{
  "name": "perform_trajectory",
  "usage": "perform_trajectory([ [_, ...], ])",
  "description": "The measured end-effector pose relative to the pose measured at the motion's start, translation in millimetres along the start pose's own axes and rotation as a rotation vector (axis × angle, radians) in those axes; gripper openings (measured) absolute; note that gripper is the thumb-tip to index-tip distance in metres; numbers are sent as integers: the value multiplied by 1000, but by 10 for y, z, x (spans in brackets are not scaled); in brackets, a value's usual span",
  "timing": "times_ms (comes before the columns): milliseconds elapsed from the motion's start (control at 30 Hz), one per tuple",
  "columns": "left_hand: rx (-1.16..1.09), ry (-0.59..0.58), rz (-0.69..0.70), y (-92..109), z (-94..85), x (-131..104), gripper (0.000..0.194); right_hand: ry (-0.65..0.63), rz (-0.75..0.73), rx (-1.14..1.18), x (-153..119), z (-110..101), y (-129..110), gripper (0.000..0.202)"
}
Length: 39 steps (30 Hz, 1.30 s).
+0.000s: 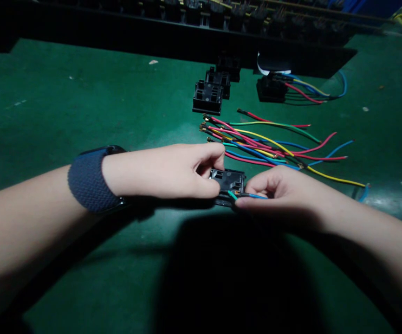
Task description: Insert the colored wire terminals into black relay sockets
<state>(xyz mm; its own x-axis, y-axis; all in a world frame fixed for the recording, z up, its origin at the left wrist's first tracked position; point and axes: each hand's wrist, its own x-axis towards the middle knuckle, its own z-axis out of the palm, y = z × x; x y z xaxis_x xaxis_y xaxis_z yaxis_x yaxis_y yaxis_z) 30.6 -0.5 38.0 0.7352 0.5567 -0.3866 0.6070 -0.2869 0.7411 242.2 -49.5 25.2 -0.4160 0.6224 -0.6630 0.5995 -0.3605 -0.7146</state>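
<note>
No lettering, brand name, label text, number or sign is showing legibly on anything within the camera's view.

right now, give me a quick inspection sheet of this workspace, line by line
surface: green, with a dark shadow at the near side
work pieces: one black housing held between the hands; more black housings beyond the loose wires
clutter: a few pale specks on the green
hands: left hand grips the black housing's left side; right hand pinches a blue wire at its right
cables: loose wires in red, yellow, green and blue lie crossed; other wires run from a separate dark block
surroundings: long dark rack across the far side; something blue at top right, too dim to identify
</note>
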Motion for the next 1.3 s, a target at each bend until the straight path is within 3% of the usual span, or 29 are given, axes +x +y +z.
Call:
perform_trajectory([
  [1300, -11, -39, 17, -51, -8, 3, 15, -5, -43, -119, -10, -38, 12, 43],
])
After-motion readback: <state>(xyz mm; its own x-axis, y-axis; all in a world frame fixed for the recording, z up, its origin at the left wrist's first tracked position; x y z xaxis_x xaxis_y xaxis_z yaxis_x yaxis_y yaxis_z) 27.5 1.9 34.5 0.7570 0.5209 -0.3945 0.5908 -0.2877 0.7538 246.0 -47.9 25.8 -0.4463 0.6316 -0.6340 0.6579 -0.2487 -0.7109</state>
